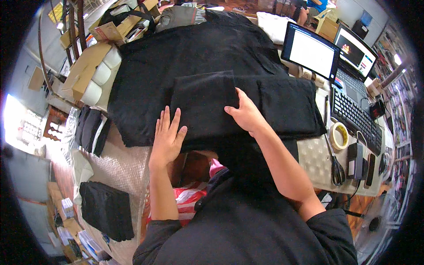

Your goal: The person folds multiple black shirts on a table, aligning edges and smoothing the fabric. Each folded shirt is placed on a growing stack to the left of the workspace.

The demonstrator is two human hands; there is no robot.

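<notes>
A black garment (202,46) lies spread over the table before me, its collar end at the far side. On its near part sits a folded black cloth panel (203,96), with another folded black section (288,107) reaching out to the right. My left hand (167,142) rests palm down at the panel's near left edge, fingers extended and holding nothing. At the panel's right edge, my right hand (246,111) grips the cloth, thumb on top; its other fingertips are partly hidden. Whether panel and spread garment are one piece, I cannot tell.
Right: a tablet (309,49), laptop (356,49), keyboard (356,119), tape roll (339,135) and black-handled scissors (337,169). Left: a cardboard box (86,71) with white rolls (101,74), bubble wrap (122,169) and folded black cloth (106,208). A person (316,5) is far back.
</notes>
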